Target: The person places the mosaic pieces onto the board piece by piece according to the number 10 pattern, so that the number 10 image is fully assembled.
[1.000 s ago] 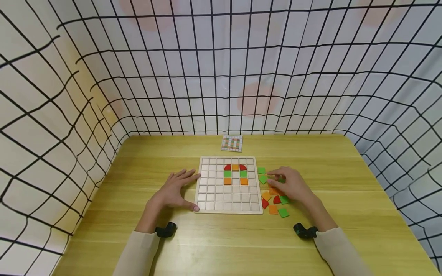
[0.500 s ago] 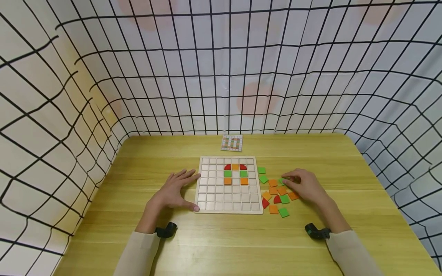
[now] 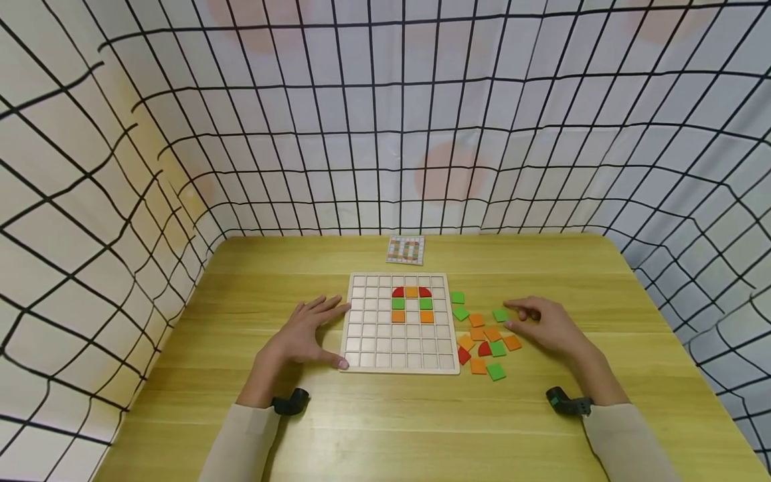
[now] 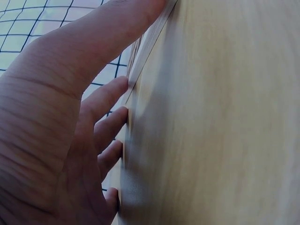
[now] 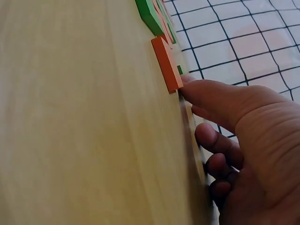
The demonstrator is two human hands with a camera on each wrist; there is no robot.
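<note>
My left hand [image 3: 303,333] lies spread at the left edge of a pale wooden grid board [image 3: 370,343], thumb and fingertips touching that edge. Set in the board's upper middle is an arch of red quarter-round, orange and green square tiles, topped by an orange tile [image 3: 411,292]. My right hand [image 3: 545,326] hovers low over the table, thumb and forefinger slightly apart beside a loose green square tile [image 3: 500,315]; whether they touch it I cannot tell. Nothing shows between those fingertips. In the right wrist view, an orange tile [image 5: 166,65] appears close to the thumb.
Right of the board lie several loose tiles, including a red quarter-round [image 3: 484,349], an orange square [image 3: 512,343] and a green square [image 3: 496,371]. A small pattern card [image 3: 405,250] lies behind the board. Black-lined white sheeting [image 3: 301,154] surrounds the wooden table [image 3: 361,428].
My right hand has drawn back to the right, uncovering several orange tiles. The green tile by its fingertips has shifted slightly right. My left hand has stayed put.
</note>
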